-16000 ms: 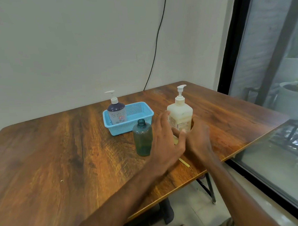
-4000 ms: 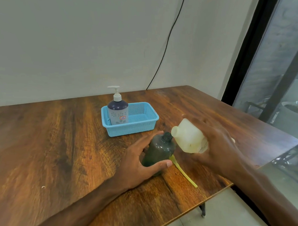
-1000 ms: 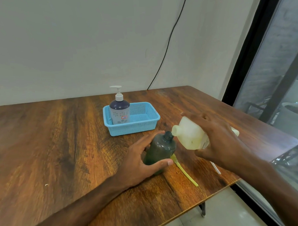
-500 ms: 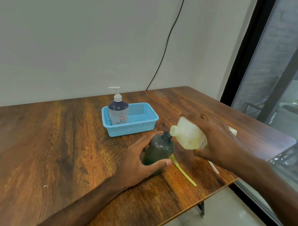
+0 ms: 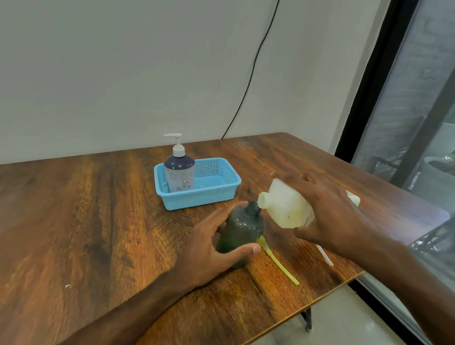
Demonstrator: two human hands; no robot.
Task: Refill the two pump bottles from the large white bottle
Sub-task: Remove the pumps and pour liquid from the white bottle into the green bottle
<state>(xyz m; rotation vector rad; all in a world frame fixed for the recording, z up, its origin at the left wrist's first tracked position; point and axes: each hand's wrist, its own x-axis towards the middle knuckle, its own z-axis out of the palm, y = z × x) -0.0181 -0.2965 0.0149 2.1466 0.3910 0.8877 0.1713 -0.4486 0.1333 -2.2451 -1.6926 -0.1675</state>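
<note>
My right hand grips the large white bottle, tipped on its side with its open spout against the mouth of the dark green bottle. The green bottle stands uncapped on the table, and my left hand holds it, fingers and thumb curved round its lower body. A second pump bottle, dark-topped with a white pump, stands in the blue basket behind. A yellow-green pump tube lies on the table by the green bottle.
The wooden table's front-right edge runs close under my right arm. A white pump tube lies near that edge. A black cable hangs down the wall. A glass window bounds the right side.
In 16 seconds the white bottle lost its pump and got lifted and tipped onto the green bottle's mouth. Over the last second both hands and bottles hardly shift.
</note>
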